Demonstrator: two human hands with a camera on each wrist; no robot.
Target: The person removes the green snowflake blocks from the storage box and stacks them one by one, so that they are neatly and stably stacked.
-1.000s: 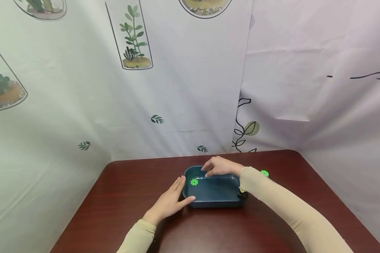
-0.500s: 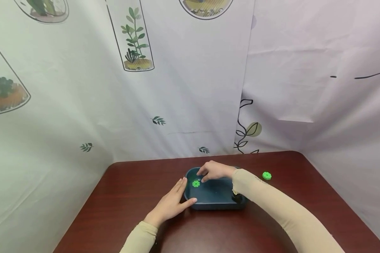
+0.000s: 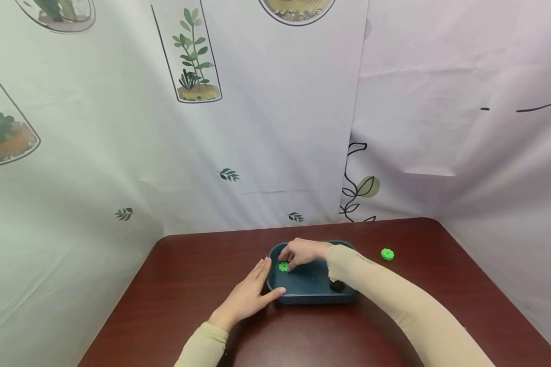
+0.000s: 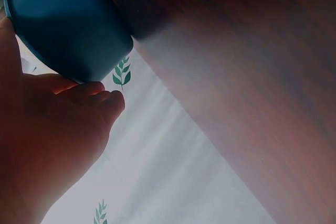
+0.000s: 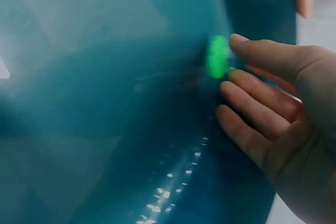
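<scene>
A dark blue rectangular tray [image 3: 303, 298] with rounded corners sits on the table. Flat against its left side lies my left hand [image 3: 245, 298], fingers straight, with the thumb over the front left rim; the left wrist view shows its fingertips at the tray's outer wall. Inside the tray, near the left end, is a small bright green disc [image 3: 283, 266] with a notched edge. My right hand [image 3: 303, 252] reaches down into the tray, thumb and bent fingers right beside the disc. In the right wrist view, the green disc [image 5: 217, 57] shows just past the thumb tip.
A second green notched piece [image 3: 387, 254] lies on the dark red-brown table [image 3: 188, 285], right of the tray. White cloth [image 3: 275, 132] with plant prints hangs behind and at both sides. A black wrist device [image 3: 336, 285] sits under the right wrist.
My right hand has moved left and down inside the tray, from its back rim to the green disc. The left hand stays against the tray's left side.
</scene>
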